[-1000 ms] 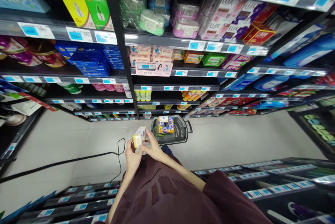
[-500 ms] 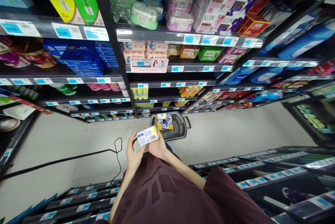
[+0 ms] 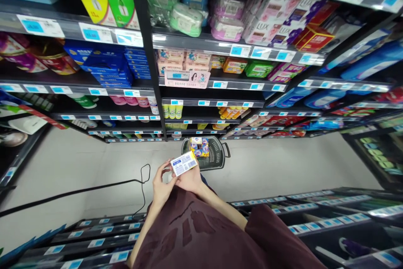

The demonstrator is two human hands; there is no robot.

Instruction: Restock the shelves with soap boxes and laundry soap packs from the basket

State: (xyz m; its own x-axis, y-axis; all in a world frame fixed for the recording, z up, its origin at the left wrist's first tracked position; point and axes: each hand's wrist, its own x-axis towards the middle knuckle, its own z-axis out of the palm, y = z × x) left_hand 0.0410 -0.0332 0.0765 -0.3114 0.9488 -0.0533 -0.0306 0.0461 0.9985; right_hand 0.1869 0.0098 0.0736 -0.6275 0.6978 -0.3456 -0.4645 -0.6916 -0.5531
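Note:
A small white and yellow box (image 3: pixel 184 163) with blue print and a barcode is held up in front of my body, its printed face towards me. My right hand (image 3: pixel 190 180) is closed round it from below and the right, and the box hides most of those fingers. At its left end, the curved fingers and thumb of my left hand (image 3: pixel 162 184) grip the edge. Just beyond the box, a dark shopping basket (image 3: pixel 217 153) stands on the floor. Inside it lies a blue and yellow multipack (image 3: pixel 200 146), partly covered by the box.
Ahead rise shelves (image 3: pixel 208 103) of soap boxes (image 3: pixel 264 30), wrapped soaps and bottles. Another shelf row (image 3: pixel 317 214) runs close behind me. A black cord (image 3: pixel 94 190) crosses the left side. Pale floor (image 3: pixel 283 164) stretches along the aisle.
The box has shifted slightly right and is tilted a little differently in my hands. The shelves have also slid a little right in view. The basket stays in place.

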